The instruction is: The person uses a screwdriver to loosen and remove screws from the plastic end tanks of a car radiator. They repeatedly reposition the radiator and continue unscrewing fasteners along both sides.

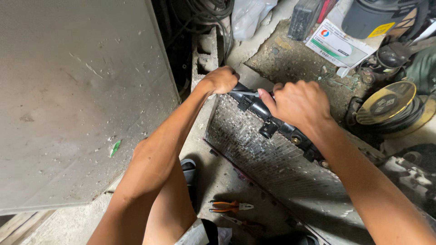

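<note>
On the concrete floor [218,181], radiator [268,154] top under both gripping hands.

The dusty concrete floor [218,181] bears orange-handled pliers [229,207], a radiator's lower edge [254,149] and a grey panel [77,100].

Two hands [221,80] [298,103], one radiator [268,154], two pliers [229,207] [243,222], one cardboard box [338,45], one grey panel [77,104].

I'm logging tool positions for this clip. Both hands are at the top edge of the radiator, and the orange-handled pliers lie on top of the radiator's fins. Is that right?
Not quite. The head view shows the left hand and right hand at the top edge of the radiator, but the orange-handled pliers lie on the concrete floor beside it, not on its fins.
</note>
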